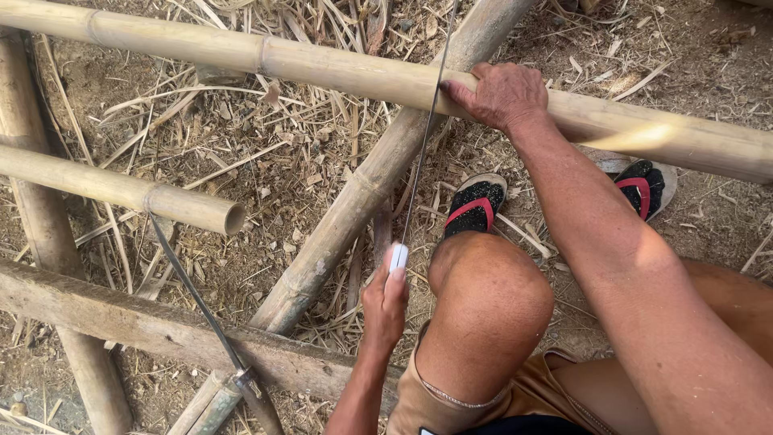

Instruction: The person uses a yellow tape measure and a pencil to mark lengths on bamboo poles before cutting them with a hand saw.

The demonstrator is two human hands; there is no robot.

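Note:
A long pale bamboo pole (322,68) lies crosswise over another bamboo pole (354,193) that runs diagonally beneath it. My right hand (501,95) presses down on top of the crosswise pole, thumb next to a thin saw blade (419,161). The blade is seen edge-on and meets the pole just left of that hand. My left hand (385,306) is shut around the saw's white handle (398,258), low and near my left knee (491,298).
A shorter bamboo pole with an open cut end (121,192) lies at left over a weathered wooden beam (145,326). A second thin blade tool (197,298) leans there. My feet in sandals (475,205) stand on dirt strewn with dry bamboo shavings.

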